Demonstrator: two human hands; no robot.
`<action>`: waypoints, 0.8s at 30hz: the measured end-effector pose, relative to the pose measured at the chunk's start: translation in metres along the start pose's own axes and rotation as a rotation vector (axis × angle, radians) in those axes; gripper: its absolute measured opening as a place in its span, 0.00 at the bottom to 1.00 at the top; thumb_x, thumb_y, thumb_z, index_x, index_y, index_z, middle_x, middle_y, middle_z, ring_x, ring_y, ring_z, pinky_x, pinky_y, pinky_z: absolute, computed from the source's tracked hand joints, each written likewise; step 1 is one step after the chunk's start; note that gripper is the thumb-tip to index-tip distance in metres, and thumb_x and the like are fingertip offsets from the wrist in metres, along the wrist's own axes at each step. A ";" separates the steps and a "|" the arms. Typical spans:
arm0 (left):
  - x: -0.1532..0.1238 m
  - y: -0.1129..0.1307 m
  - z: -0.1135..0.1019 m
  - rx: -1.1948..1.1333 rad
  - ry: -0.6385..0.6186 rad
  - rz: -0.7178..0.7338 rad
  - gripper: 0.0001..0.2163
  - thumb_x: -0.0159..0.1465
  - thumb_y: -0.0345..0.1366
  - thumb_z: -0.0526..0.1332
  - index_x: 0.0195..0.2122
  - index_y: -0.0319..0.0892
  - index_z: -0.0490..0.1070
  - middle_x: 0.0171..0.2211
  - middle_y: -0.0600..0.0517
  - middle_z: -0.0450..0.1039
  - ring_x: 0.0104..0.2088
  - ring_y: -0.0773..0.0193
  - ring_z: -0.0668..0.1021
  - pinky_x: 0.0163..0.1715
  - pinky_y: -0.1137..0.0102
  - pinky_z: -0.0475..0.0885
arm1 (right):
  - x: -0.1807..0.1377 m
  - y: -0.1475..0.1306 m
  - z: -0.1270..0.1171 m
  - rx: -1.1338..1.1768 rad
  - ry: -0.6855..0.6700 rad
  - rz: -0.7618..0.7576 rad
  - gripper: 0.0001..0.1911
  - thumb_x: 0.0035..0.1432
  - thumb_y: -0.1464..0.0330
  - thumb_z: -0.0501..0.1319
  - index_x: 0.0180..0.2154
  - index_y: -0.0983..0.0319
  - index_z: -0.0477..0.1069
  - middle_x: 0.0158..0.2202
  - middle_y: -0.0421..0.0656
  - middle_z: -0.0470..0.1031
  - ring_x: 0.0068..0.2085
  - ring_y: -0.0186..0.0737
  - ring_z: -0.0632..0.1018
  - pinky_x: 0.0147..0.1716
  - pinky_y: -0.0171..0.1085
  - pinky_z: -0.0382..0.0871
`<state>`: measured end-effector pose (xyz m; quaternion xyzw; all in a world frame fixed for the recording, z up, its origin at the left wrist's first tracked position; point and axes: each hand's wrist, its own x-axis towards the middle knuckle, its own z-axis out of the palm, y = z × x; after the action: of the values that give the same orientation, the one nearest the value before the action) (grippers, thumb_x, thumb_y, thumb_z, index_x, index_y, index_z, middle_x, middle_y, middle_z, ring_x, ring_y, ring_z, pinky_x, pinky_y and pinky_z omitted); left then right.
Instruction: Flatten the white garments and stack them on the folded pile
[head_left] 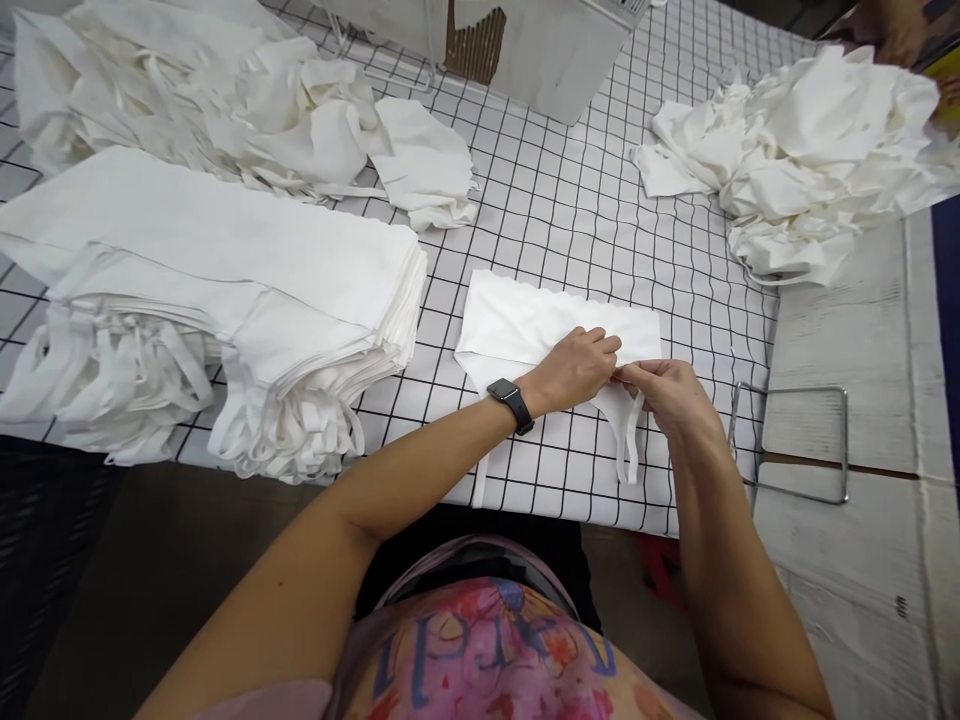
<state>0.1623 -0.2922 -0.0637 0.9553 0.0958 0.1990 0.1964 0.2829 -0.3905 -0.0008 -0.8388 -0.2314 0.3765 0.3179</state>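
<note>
A white strappy top [540, 318] lies flat on the checked cloth in front of me, its thin straps hanging toward the table's near edge. My left hand [576, 366], with a dark watch on the wrist, rests across the middle of the top. Its fingers are curled and closed on the fabric, with the tips partly hidden. Close beside it, my right hand [667, 396] pinches the top's lower edge near a strap between thumb and fingers. To the left is a thick, neat stack of similar white tops [225, 250], straps bunched at the near side.
Behind the stack spreads a loose heap of white garments [202, 90]. Another crumpled white pile [832, 150] lies at the far right. A white box [525, 60] stands at the back. To the right are a metal wire frame [847, 445] and a cardboard surface [847, 340].
</note>
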 end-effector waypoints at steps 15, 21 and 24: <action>-0.001 0.004 -0.012 0.002 -0.040 -0.008 0.13 0.69 0.22 0.54 0.31 0.37 0.75 0.36 0.47 0.76 0.40 0.59 0.72 0.40 0.63 0.63 | -0.012 0.015 0.013 0.230 0.224 -0.017 0.11 0.43 0.67 0.68 0.17 0.63 0.70 0.18 0.36 0.63 0.21 0.28 0.59 0.19 0.33 0.48; -0.003 0.003 -0.010 0.045 -0.031 0.016 0.14 0.70 0.25 0.54 0.29 0.37 0.74 0.36 0.47 0.76 0.39 0.59 0.73 0.40 0.62 0.63 | -0.031 0.019 0.032 0.448 0.263 0.025 0.10 0.45 0.64 0.72 0.24 0.65 0.78 0.21 0.37 0.67 0.19 0.26 0.56 0.17 0.34 0.44; -0.004 0.002 -0.007 0.076 -0.027 0.029 0.14 0.70 0.25 0.54 0.28 0.37 0.74 0.36 0.47 0.76 0.40 0.59 0.73 0.41 0.62 0.62 | -0.035 0.020 0.031 0.480 0.246 0.027 0.13 0.45 0.61 0.74 0.27 0.65 0.80 0.22 0.37 0.68 0.20 0.25 0.56 0.17 0.33 0.45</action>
<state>0.1554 -0.2926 -0.0582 0.9660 0.0868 0.1851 0.1584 0.2408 -0.4152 -0.0138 -0.7820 -0.0841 0.3202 0.5282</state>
